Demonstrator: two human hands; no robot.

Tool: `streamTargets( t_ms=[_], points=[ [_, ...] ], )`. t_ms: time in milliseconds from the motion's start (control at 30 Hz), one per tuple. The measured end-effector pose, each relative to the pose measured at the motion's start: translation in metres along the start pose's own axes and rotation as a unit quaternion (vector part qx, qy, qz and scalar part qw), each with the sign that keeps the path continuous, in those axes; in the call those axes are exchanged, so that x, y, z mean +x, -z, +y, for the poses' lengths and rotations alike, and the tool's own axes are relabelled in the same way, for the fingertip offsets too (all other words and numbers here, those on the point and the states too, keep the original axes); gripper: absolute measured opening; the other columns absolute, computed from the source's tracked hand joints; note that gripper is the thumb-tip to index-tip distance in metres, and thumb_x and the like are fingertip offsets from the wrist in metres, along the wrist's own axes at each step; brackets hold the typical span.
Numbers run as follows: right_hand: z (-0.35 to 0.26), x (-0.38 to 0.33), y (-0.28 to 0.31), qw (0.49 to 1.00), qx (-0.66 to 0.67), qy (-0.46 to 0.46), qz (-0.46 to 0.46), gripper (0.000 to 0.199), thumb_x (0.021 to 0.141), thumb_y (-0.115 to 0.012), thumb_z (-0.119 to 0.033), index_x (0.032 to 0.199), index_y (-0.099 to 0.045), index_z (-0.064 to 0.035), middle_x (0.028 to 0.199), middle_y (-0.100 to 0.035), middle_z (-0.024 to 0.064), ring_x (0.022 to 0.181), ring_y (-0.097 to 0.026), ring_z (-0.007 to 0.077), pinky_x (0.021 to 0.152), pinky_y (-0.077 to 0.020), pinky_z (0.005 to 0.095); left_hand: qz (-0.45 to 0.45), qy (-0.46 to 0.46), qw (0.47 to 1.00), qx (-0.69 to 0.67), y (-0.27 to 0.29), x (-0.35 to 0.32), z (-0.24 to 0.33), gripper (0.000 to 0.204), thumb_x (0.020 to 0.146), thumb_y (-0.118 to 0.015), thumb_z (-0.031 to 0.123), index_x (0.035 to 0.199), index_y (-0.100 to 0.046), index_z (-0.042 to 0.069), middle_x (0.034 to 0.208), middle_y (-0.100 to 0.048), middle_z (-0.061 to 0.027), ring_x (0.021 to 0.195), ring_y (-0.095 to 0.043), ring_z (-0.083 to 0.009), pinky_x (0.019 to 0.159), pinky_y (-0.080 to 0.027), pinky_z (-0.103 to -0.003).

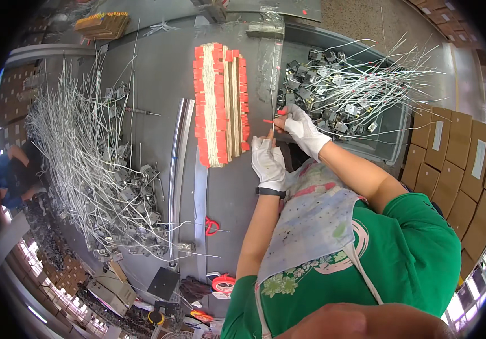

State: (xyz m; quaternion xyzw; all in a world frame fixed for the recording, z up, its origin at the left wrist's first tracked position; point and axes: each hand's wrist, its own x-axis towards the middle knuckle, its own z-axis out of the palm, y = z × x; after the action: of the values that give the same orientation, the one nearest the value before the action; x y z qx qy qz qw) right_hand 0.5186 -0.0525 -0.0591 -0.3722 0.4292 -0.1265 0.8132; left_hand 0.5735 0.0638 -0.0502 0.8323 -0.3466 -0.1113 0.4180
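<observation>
Both my hands wear white gloves and meet over the grey table (pixel 158 73). My right hand (pixel 302 129) pinches a thin white wire (pixel 271 85) that runs up away from me, with a small red sleeve at my fingertips. My left hand (pixel 268 161), with a dark wristband, has its fingertips closed on the same wire just below, next to a short red tip (pixel 267 121). Just left of my hands lies a long stack of white wires with red ends (pixel 220 104), laid across wooden strips.
A grey bin (pixel 392 144) at the right holds several grey metal parts with white wires. A big tangle of the same parts (pixel 101 164) covers the table's left. Red scissors (pixel 212 226), a tape roll (pixel 223 281), a metal rail (pixel 178 164), cardboard boxes (pixel 457 169), another person (pixel 11 181) far left.
</observation>
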Motion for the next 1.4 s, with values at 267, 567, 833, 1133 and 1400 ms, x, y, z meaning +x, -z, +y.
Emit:
streamTargets(
  t_ms=[267, 567, 833, 1133, 1400],
  points=[
    [-0.017, -0.02, -0.011, 0.98, -0.143, 0.134, -0.046, 0.038, 0.076, -0.068, -0.013, 0.101, -0.042, -0.0001, 0.081, -0.055, 0.0064, 0.07, -0.052, 0.0107, 0.058, -0.0411, 0.0242, 0.097, -0.042, 0.993, -0.055, 0.022, -0.012, 0.013, 0.026, 0.073, -0.062, -0.004, 0.097, -0.066, 0.003, 0.074, -0.052, -0.0096, 0.069, -0.052, -0.0228, 0.063, -0.042, -0.03],
    [-0.051, -0.108, -0.066, 0.977, 0.021, 0.111, -0.18, 0.032, 0.079, -0.06, 0.0, 0.101, -0.038, -0.0058, 0.088, -0.06, 0.014, 0.077, -0.06, 0.0191, 0.068, -0.0486, 0.028, -0.02, 0.195, 0.878, -0.437, 0.115, -0.039, 0.042, 0.019, 0.076, -0.06, -0.004, 0.094, -0.064, -0.005, 0.076, -0.05, -0.0003, 0.072, -0.05, -0.0107, 0.069, -0.041, -0.025],
    [-0.062, -0.168, -0.097, 0.938, 0.023, 0.242, -0.248, 0.039, 0.071, -0.061, 0.009, 0.095, -0.037, -0.0101, 0.078, -0.052, 0.0053, 0.078, -0.059, 0.0187, 0.067, -0.0475, 0.0278, -0.057, -0.078, 0.939, -0.33, 0.156, -0.05, 0.049, 0.014, 0.08, -0.058, 0.001, 0.093, -0.062, -0.003, 0.086, -0.061, -0.006, 0.079, -0.056, -0.0128, 0.071, -0.043, -0.025],
    [-0.093, -0.123, -0.037, 0.969, -0.091, 0.203, 0.105, 0.026, 0.081, -0.064, -0.021, 0.098, -0.047, -0.0113, 0.084, -0.051, -0.0014, 0.076, -0.049, 0.0113, 0.069, -0.0418, 0.0254, 0.049, -0.195, 0.972, -0.122, 0.169, -0.059, 0.088, 0.035, 0.071, -0.061, 0.0, 0.106, -0.058, 0.002, 0.1, -0.059, -0.0147, 0.095, -0.055, -0.0319, 0.083, -0.043, -0.038],
    [-0.071, -0.035, 0.206, 0.923, 0.15, 0.258, 0.242, 0.019, 0.085, -0.06, -0.023, 0.097, -0.053, -0.0101, 0.085, -0.054, -0.0007, 0.079, -0.052, 0.0095, 0.078, -0.0454, 0.0235, 0.301, -0.045, 0.949, 0.08, 0.228, -0.12, 0.055, 0.029, 0.074, -0.062, 0.005, 0.101, -0.055, 0.0, 0.093, -0.055, -0.0145, 0.092, -0.055, -0.0306, 0.079, -0.043, -0.039]
  ],
)
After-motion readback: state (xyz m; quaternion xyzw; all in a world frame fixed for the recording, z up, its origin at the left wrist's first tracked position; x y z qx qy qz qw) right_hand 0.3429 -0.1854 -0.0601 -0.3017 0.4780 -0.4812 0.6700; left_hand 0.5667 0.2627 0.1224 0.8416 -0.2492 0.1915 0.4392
